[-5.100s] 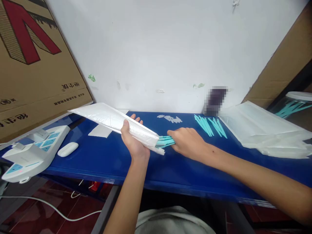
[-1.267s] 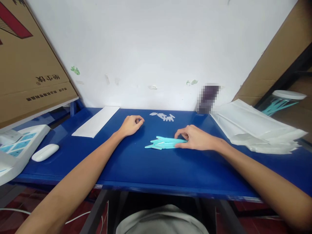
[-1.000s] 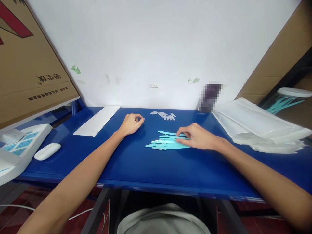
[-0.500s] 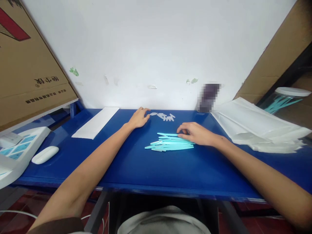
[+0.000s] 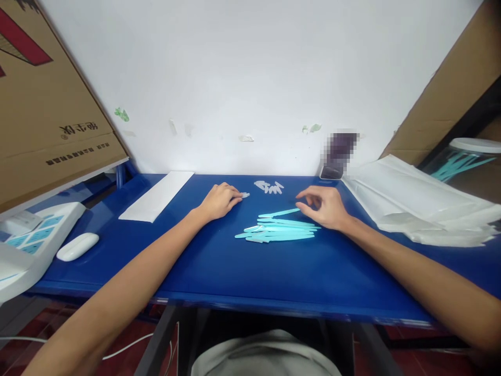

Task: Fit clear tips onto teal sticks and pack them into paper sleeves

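Our left fingers [image 5: 234, 194] lie close together, their tips on a few small clear pieces [image 5: 246, 195] on the table [image 5: 254, 277]; we cannot tell whether they pinch them or only press down. Our left hand [image 5: 219, 202] rests low, palm down. On the right, our thumb and forefinger stand apart with a narrow gap, beside the end of a turquoise stick [image 5: 278, 213]; we see that end near the thumb tip but cannot tell if they touch. Our right hand [image 5: 327, 206] is turned inward, its other fingers curled.

Just nearer to us, below that stick, we have a loose bundle of turquoise sticks [image 5: 284, 230], lying roughly side by side, some overlapping. Beyond it, between our hands and close to the wall [image 5: 235, 78], we see a small scatter of pale clear slips [image 5: 274, 189].

Farther out, on our left, lie a long white sheet [image 5: 154, 198], a small white case [image 5: 78, 246] and a power strip [image 5: 47, 230]. On our right, we have a dark pixelated object [image 5: 340, 151] by the wall, stacked translucent bags [image 5: 418, 203], and a white-lidded jar [image 5: 467, 159] holding similar sticks.
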### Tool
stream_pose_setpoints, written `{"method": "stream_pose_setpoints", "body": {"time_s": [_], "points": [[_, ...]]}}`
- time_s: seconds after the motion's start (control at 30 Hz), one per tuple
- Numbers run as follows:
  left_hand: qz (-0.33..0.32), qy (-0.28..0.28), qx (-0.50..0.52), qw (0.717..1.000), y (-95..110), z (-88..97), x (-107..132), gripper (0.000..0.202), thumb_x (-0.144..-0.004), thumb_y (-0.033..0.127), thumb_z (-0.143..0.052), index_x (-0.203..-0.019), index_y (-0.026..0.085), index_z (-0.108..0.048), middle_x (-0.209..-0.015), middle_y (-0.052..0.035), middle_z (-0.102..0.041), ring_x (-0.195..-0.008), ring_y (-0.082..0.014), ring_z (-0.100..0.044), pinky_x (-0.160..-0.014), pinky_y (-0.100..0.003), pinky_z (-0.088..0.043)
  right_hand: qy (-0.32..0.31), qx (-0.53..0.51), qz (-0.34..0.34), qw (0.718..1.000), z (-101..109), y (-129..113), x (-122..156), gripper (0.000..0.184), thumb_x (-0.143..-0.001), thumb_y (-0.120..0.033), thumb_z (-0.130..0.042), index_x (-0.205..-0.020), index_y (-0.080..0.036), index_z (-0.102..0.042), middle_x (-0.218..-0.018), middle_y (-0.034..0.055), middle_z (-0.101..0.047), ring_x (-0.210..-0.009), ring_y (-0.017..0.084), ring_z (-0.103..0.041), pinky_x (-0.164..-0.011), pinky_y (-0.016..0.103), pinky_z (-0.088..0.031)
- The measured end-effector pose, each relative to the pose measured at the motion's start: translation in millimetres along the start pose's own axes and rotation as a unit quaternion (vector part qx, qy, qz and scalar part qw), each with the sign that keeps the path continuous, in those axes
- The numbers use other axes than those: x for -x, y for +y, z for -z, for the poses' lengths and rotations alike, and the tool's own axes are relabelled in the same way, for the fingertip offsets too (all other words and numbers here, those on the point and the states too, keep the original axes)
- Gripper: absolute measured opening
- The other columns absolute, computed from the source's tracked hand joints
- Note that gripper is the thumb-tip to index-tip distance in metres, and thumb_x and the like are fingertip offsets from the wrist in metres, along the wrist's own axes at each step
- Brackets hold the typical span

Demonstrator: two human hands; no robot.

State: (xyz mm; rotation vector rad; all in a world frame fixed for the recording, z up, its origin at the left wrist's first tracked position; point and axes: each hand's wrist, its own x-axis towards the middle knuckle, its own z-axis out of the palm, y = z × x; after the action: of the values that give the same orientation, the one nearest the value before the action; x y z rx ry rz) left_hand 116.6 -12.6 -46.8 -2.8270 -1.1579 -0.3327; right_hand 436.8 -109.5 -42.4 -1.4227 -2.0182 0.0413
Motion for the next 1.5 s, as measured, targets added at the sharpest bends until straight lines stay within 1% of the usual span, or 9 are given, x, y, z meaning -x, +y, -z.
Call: {"method": "stream_pose_setpoints", "body": {"time_s": [0.1, 0.2, 0.4, 0.53, 0.67, 0.8, 0.9, 1.3, 1.5], "points": [[-0.019, 0.017, 0.027, 0.999, 9, 0.4, 5, 0.038, -0.101, 0.039, -0.043, -0.116, 0.025, -0.075, -0.123, -0.0058, -0.071, -0.113, -0.0283, -0.061, -0.093, -0.041, -0.045, -0.128, 0.02, 0.031, 0.991, 8, 6, -3, 0.039, -0.087, -0.05, -0.058, -0.108, -0.02, -0.072, -0.088, 0.0059, -0.064, -0.068, 0.017, -0.055, -0.066, 0.032, -0.041], [-0.032, 0.021, 0.058, 0.998, 13, -0.6, 3, 0.034, -0.1, 0.037, -0.048, -0.11, 0.024, -0.077, -0.121, -0.0066, -0.072, -0.111, -0.0288, -0.062, -0.093, -0.042, -0.046, -0.215, 0.017, 0.023, 0.976, 13, 12, -8, 0.044, -0.089, -0.059, -0.055, -0.102, -0.02, -0.07, -0.097, 0.0088, -0.06, -0.077, 0.019, -0.056, -0.07, 0.032, -0.044], [-0.057, 0.027, 0.136, 0.989, 16, -1.8, 3, 0.031, -0.1, 0.034, -0.047, -0.106, 0.021, -0.074, -0.113, -0.0078, -0.072, -0.107, -0.0251, -0.061, -0.095, -0.039, -0.045, -0.304, -0.035, -0.037, 0.951, 18, 18, -9, 0.048, -0.087, -0.067, -0.053, -0.08, -0.02, -0.062, -0.07, 0.0006, -0.053, -0.063, 0.015, -0.046, -0.061, 0.029, -0.035], [-0.069, 0.021, 0.17, 0.983, 21, -1.4, 5, 0.029, -0.099, 0.036, -0.049, -0.102, 0.019, -0.072, -0.111, -0.0077, -0.072, -0.103, -0.0233, -0.061, -0.095, -0.039, -0.044, -0.243, -0.022, -0.044, 0.969, 24, 12, -7, 0.042, -0.088, -0.061, -0.056, -0.079, -0.02, -0.063, -0.057, -0.0043, -0.04, -0.053, 0.012, -0.035, -0.056, 0.029, -0.029], [-0.065, 0.021, 0.185, 0.98, 25, -0.5, 5, 0.025, -0.097, 0.034, -0.052, -0.098, 0.019, -0.072, -0.108, -0.0073, -0.071, -0.101, -0.0227, -0.06, -0.094, -0.039, -0.043, -0.197, 0.006, -0.017, 0.98, 28, 4, -6, 0.035, -0.089, -0.053, -0.056, -0.078, -0.021, -0.063, -0.053, -0.0047, -0.039, -0.051, 0.013, -0.036, -0.056, 0.029, -0.031], [-0.062, 0.026, 0.186, 0.98, 27, -1.1, 5, 0.024, -0.097, 0.034, -0.054, -0.098, 0.019, -0.072, -0.107, -0.007, -0.071, -0.101, -0.0226, -0.06, -0.094, -0.039, -0.043, -0.19, 0.009, 0.015, 0.982, 27, 5, -7, 0.034, -0.092, -0.051, -0.053, -0.082, -0.021, -0.065, -0.064, 0.0, -0.058, -0.057, 0.015, -0.05, -0.059, 0.029, -0.037], [-0.063, 0.031, 0.186, 0.98, 26, -1.5, 4, 0.022, -0.095, 0.033, -0.056, -0.097, 0.019, -0.073, -0.106, -0.0066, -0.072, -0.1, -0.0222, -0.06, -0.094, -0.039, -0.043, -0.184, -0.014, 0.007, 0.983, 26, 9, -7, 0.033, -0.094, -0.051, -0.051, -0.091, -0.021, -0.064, -0.078, 0.0024, -0.068, -0.059, 0.015, -0.057, -0.061, 0.029, -0.041], [-0.043, 0.043, 0.198, 0.978, 31, 0.6, 4, 0.018, -0.094, 0.03, -0.06, -0.094, 0.019, -0.074, -0.104, -0.0059, -0.074, -0.098, -0.0215, -0.064, -0.095, -0.04, -0.044, -0.161, -0.061, 0.01, 0.985, 27, 12, -6, 0.033, -0.094, -0.052, -0.052, -0.091, -0.02, -0.062, -0.068, 0.0011, -0.065, -0.058, 0.015, -0.06, -0.058, 0.028, -0.044], [-0.041, 0.048, 0.22, 0.973, 32, -1.1, 4, 0.019, -0.094, 0.031, -0.061, -0.094, 0.02, -0.076, -0.102, -0.0057, -0.074, -0.097, -0.0212, -0.064, -0.093, -0.039, -0.046, -0.185, -0.082, 0.003, 0.979, 21, 9, -5, 0.033, -0.094, -0.051, -0.052, -0.092, -0.02, -0.062, -0.07, 0.0018, -0.066, -0.058, 0.016, -0.062, -0.058, 0.028, -0.045]]}}
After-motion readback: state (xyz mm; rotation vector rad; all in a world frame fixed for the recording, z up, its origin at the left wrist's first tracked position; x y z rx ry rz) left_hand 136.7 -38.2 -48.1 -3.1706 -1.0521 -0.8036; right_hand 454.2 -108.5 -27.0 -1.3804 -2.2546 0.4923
